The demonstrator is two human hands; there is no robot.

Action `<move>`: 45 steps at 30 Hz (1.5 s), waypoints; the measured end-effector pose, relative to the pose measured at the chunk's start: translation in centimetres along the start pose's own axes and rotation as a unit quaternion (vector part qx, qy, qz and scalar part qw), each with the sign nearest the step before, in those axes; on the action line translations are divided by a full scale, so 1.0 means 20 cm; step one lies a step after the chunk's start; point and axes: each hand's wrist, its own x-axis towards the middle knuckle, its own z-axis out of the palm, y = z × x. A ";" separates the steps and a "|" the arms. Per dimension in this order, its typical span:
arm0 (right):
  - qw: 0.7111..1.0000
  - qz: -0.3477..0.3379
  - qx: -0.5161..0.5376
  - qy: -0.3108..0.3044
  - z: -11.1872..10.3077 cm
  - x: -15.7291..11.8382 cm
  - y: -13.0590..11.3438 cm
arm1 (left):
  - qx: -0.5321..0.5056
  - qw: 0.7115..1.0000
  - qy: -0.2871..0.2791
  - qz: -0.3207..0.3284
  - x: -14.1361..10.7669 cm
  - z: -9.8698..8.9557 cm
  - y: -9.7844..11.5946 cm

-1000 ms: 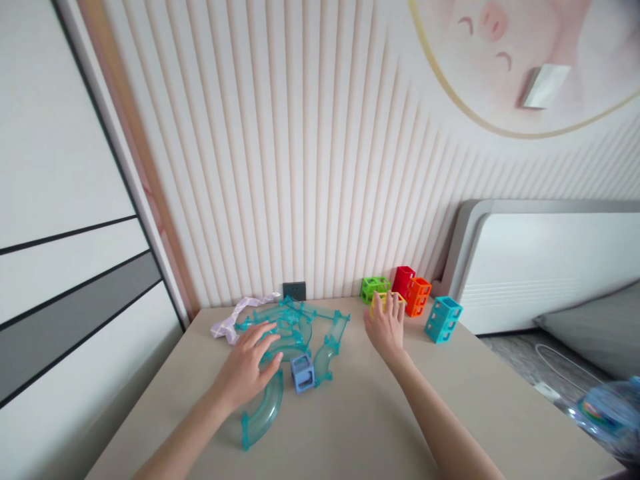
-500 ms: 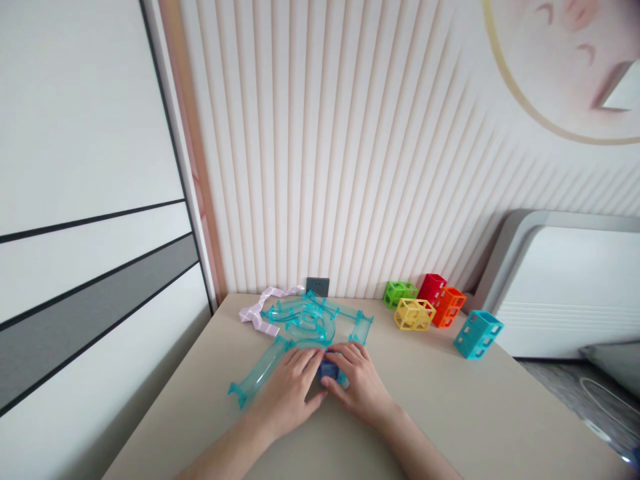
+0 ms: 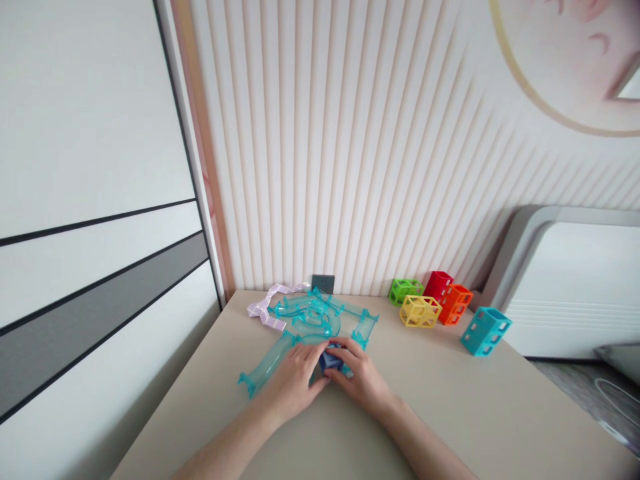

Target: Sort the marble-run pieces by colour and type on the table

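Between my two hands, low in the middle of the view, is a dark blue block (image 3: 330, 360). My left hand (image 3: 295, 380) curves round its left side, with fingertips and thumb against it. My right hand (image 3: 361, 377) grips it from the right, fingers bent over the top edge and thumb at the near side. Clear teal track pieces (image 3: 267, 367) lie beside and beyond my hands, partly hidden by them. Part of a teal piece shows just under my right fingers.
Behind the track lies a lilac folded strip (image 3: 260, 310). At the table's right stand green (image 3: 406, 291), yellow (image 3: 420, 312), red (image 3: 437, 285), orange (image 3: 455, 304) and teal (image 3: 486, 331) lattice blocks. A ribbed wall with a dark socket (image 3: 323, 284) borders the table (image 3: 430, 393).
The whole view has shifted slightly, so the table's objects sit further right. My right fingers have bent more over the blue block, and both hands remain around it.
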 end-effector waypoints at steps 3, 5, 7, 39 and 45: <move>0.999 0.005 0.032 0.018 0.02 0.00 -0.02 | -0.015 0.999 0.026 0.011 -0.01 0.03 -0.03; 0.998 0.022 0.047 0.030 0.03 0.00 -0.02 | -0.025 0.999 0.038 0.013 -0.01 0.06 -0.06; 0.997 0.038 0.059 0.035 0.05 -0.01 -0.02 | -0.034 0.998 0.046 0.011 -0.01 0.07 -0.08; 0.994 -0.014 0.051 0.100 0.04 -0.03 0.00 | -0.110 0.985 0.123 0.055 -0.02 0.02 -0.02; 0.995 -0.079 0.022 0.055 -0.01 -0.01 -0.03 | -0.174 0.977 0.121 -0.002 -0.01 0.00 -0.02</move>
